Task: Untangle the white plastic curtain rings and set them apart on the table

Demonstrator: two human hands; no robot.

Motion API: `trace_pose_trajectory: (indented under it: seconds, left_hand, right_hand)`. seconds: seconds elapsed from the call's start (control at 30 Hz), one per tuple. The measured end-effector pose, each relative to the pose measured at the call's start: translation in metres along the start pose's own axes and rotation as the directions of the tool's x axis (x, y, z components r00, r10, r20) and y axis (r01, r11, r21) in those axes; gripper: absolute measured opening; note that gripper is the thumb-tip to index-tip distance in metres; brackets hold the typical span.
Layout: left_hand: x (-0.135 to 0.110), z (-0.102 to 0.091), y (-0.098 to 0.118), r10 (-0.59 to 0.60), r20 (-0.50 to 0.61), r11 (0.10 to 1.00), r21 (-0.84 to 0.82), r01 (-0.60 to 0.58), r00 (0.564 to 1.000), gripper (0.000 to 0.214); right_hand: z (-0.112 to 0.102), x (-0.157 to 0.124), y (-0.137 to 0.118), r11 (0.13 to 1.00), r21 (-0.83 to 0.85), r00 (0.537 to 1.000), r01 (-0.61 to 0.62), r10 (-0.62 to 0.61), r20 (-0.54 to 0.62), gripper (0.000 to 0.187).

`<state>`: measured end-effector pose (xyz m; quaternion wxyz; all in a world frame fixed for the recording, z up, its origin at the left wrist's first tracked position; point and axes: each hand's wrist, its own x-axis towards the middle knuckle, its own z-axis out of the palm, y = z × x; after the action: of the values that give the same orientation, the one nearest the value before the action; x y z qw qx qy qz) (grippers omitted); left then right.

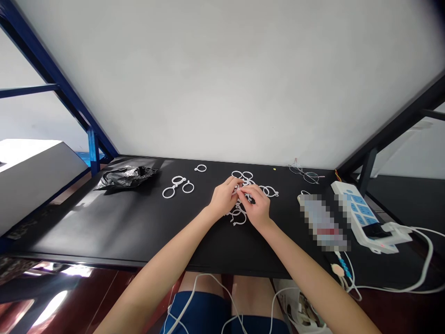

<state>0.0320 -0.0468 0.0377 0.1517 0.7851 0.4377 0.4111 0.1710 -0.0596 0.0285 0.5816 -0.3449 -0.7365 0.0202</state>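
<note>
Both hands meet above a pile of white plastic rings on the black table. My left hand (223,197) is closed, its fingertips pinching a white ring that is mostly hidden. From the other side my right hand (256,204) is closed on the same small white piece, thumb and forefinger pressed together. Beneath and around the fingers lie several loose white rings (239,222), each with a small knob at its join. To the left, a few more white rings (168,192) lie apart from the pile, and a single ring (200,168) rests farther back.
A crumpled black plastic bag (127,178) lies at the left of the table (139,227). On the right are eyeglasses (311,177), a phone (321,222) with a cable, and a white power strip (361,215). A white wall (222,93) rises behind. Cables hang over my lap.
</note>
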Motion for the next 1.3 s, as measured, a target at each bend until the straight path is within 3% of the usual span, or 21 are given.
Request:
trace_pose_trajectory:
  seconds: [0.33,0.6,1.0,1.2,1.3]
  left_hand:
    - [0.000,0.004,-0.003,-0.040,-0.073,0.992,0.117,0.048,0.997,0.007]
    - [0.000,0.002,-0.004,-0.029,-0.037,0.989,0.141,0.034,0.999,0.012]
    - [0.000,0.006,-0.008,-0.028,-0.069,0.989,0.141,0.037,0.997,0.010]
    - [0.000,0.003,-0.001,-0.035,-0.112,0.997,0.064,0.042,0.993,0.038]
    - [0.002,0.002,0.002,-0.062,-0.127,0.997,-0.062,0.055,0.990,0.048]
  right_hand:
    - [0.003,-0.003,0.002,0.999,0.025,0.999,0.033,-0.034,0.031,0.008]
    - [0.002,-0.001,0.001,0.996,0.044,0.996,0.083,-0.085,0.031,0.013]
    - [0.003,-0.001,-0.001,0.999,0.001,0.997,0.045,-0.045,0.055,0.014]
    - [0.000,0.002,-0.001,0.998,-0.037,0.999,-0.048,0.047,-0.015,0.011]
    - [-0.002,0.003,0.000,0.995,-0.038,0.995,-0.089,0.088,-0.046,0.010]
